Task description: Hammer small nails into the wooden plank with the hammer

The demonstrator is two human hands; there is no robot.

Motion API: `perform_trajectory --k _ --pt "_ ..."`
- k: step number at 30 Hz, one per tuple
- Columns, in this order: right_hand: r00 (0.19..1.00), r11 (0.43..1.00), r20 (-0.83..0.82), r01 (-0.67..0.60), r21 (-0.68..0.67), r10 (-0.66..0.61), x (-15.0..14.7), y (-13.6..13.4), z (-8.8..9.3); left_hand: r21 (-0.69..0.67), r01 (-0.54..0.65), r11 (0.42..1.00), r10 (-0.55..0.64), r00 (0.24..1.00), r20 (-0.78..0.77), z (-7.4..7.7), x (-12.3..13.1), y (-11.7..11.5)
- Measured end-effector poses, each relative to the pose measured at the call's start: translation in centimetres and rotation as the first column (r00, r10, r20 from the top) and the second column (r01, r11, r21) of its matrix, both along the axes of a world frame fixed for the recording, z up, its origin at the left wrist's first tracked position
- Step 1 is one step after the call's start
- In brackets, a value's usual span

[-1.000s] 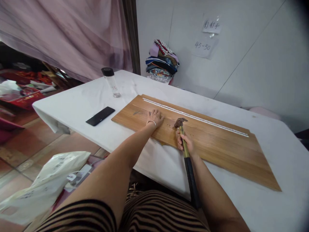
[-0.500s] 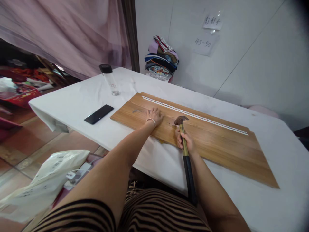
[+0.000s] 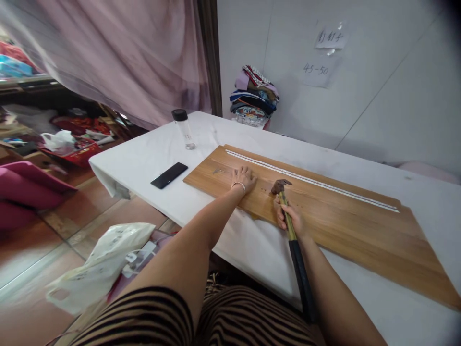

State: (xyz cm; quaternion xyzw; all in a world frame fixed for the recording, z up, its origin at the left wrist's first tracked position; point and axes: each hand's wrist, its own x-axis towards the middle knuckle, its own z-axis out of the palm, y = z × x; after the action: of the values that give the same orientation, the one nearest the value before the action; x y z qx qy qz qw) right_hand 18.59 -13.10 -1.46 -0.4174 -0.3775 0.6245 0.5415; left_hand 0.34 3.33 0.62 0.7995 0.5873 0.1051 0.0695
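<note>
A long wooden board (image 3: 345,221) lies across the white table. My left hand (image 3: 245,179) rests flat on it, fingers spread, with nothing held. Left of that hand is a small bunch of nails (image 3: 218,171). My right hand (image 3: 290,216) is wrapped around the upper handle of a claw hammer (image 3: 292,229), whose rusty head is over the board near its front edge. The hammer's black grip points back toward my body. Between my hands, a few small dark marks show on the wood, too small to make out. Two white strips (image 3: 306,179) run along the board's far side.
A black phone (image 3: 169,175) and a clear bottle with a black lid (image 3: 185,129) are on the white table (image 3: 140,144), left of the board. Folded clothes (image 3: 254,96) are stacked by the wall. A white plastic bag (image 3: 97,264) is at the lower left.
The camera view has turned left, so the whole scene appears further right. My left hand still lies on the board, and my right hand still grips the hammer.
</note>
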Motion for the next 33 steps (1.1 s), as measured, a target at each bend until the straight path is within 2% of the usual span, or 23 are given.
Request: perform_trajectory --k 8,20,33 --pt "1.0 1.0 -0.012 -0.004 -0.016 0.004 0.15 -0.08 0.03 0.002 0.006 1.0 -0.006 1.0 -0.005 -0.32 0.0 0.17" --pt "1.0 0.999 -0.003 0.02 -0.03 -0.02 -0.12 -0.25 0.42 -0.024 0.008 1.0 -0.008 1.0 0.005 0.55 0.06 -0.4" --pt "0.999 0.999 0.001 0.039 -0.03 -0.039 -0.41 -0.32 0.67 -0.014 0.006 1.0 -0.006 1.0 -0.011 0.3 -0.03 -0.24"
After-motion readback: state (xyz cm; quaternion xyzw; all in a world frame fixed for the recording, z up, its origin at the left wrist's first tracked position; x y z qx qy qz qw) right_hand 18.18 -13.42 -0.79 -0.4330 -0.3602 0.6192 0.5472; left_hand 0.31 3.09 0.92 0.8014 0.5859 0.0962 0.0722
